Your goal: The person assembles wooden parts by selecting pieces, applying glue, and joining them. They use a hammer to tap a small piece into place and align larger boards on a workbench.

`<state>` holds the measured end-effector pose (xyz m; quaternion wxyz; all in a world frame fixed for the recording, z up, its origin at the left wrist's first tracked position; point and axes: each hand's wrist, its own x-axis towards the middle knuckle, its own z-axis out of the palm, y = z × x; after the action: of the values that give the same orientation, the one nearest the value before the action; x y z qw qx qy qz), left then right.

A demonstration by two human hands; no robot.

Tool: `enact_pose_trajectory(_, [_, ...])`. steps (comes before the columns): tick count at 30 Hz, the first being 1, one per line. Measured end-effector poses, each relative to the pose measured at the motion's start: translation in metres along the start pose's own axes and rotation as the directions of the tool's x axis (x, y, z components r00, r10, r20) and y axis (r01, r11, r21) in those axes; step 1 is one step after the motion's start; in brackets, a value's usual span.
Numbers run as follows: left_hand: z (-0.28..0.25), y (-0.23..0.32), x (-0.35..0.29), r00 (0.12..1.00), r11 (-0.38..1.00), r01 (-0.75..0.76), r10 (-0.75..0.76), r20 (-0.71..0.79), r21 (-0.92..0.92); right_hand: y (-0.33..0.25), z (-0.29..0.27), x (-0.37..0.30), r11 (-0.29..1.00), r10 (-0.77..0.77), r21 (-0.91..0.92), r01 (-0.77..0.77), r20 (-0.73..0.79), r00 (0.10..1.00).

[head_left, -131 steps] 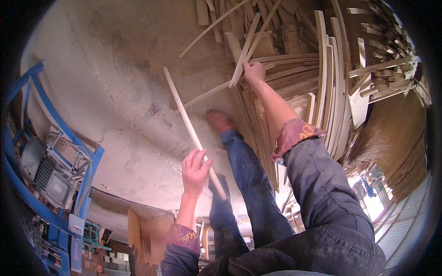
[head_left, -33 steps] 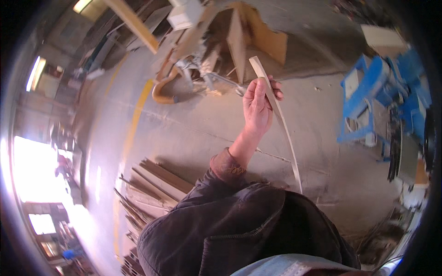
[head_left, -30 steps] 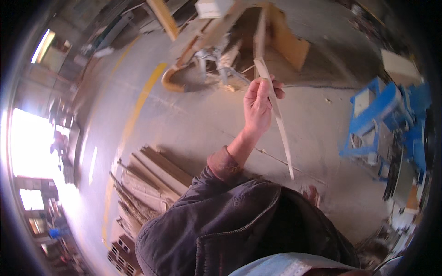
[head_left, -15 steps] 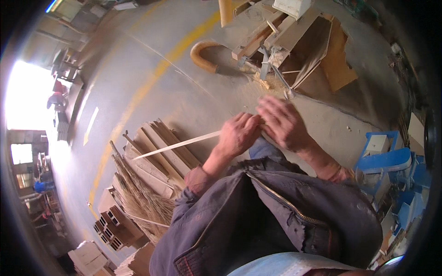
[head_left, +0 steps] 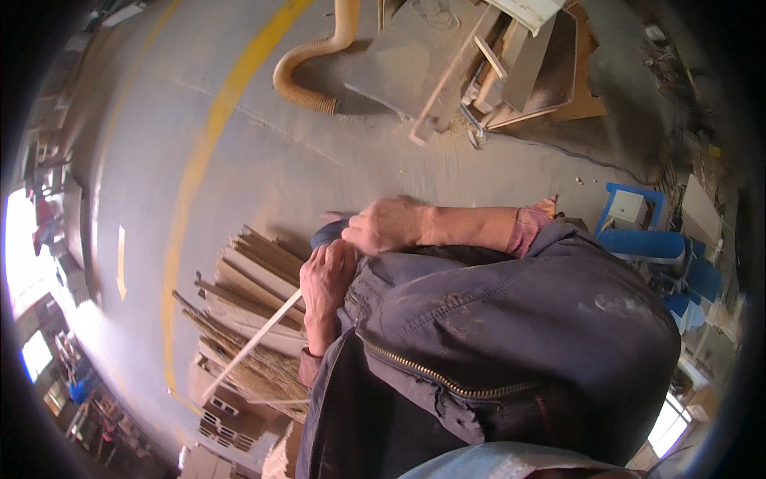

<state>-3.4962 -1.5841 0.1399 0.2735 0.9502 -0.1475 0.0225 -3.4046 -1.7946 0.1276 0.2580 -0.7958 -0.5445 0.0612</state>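
A long, thin pale strip (head_left: 254,346) slants down to the left from my left hand (head_left: 324,286), whose fingers are closed round its upper end. Just above and to the right, my right hand (head_left: 384,224) is closed, its fingers curled downward close to the left one. What the right fingers hold, if anything, is hidden. A dark blue shape (head_left: 328,233), perhaps my trouser leg, shows beyond the hands. Below the strip lie a bundle of dry broom-like twigs (head_left: 251,363) and several wooden boards (head_left: 259,271).
A ribbed tan hose (head_left: 299,92) curves across the floor ahead. Boards and scrap (head_left: 535,76) are piled at the far right. Blue pieces (head_left: 642,243) stand on the right. A yellow line (head_left: 199,144) runs along the floor, and cartons (head_left: 231,423) sit at lower left.
Both hands have moved left and closer to my body, and the view has turned. The strip has swung to a steeper slant. My right hand, raised and blurred before, is now lower with curled fingers.
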Motion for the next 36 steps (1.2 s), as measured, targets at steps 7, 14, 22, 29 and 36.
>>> enact_pose_trajectory(7, [-0.058, -0.178, 0.082, 0.999, 0.963, 0.045, -0.043, 0.014, -0.265, 0.083, 0.023, 0.179, 0.982, 0.094, 0.171, -0.087, -0.033, 0.995])
enact_pose_trajectory(14, [-0.183, -0.332, 0.179, 0.999, 0.987, 0.009, -0.002, 0.041, -0.160, 0.123, -0.003, 0.381, 0.964, 0.175, 0.222, -0.149, -0.103, 0.979])
enact_pose_trajectory(22, [-0.230, -0.495, 0.288, 0.999, 0.994, 0.034, -0.034, 0.006, -0.106, 0.237, 0.000, 0.559, 0.944, 0.172, 0.289, -0.160, -0.015, 0.985])
enact_pose_trajectory(29, [-0.309, -0.665, 0.445, 0.989, 0.980, 0.102, -0.119, -0.091, -0.169, 0.391, -0.015, 0.779, 0.940, 0.052, 0.341, -0.028, -0.063, 0.997])
enact_pose_trajectory(36, [-0.406, -0.795, 0.617, 0.974, 0.983, 0.170, -0.179, -0.139, -0.074, 0.524, -0.110, 0.990, 0.965, -0.121, 0.232, 0.123, -0.025, 0.992])
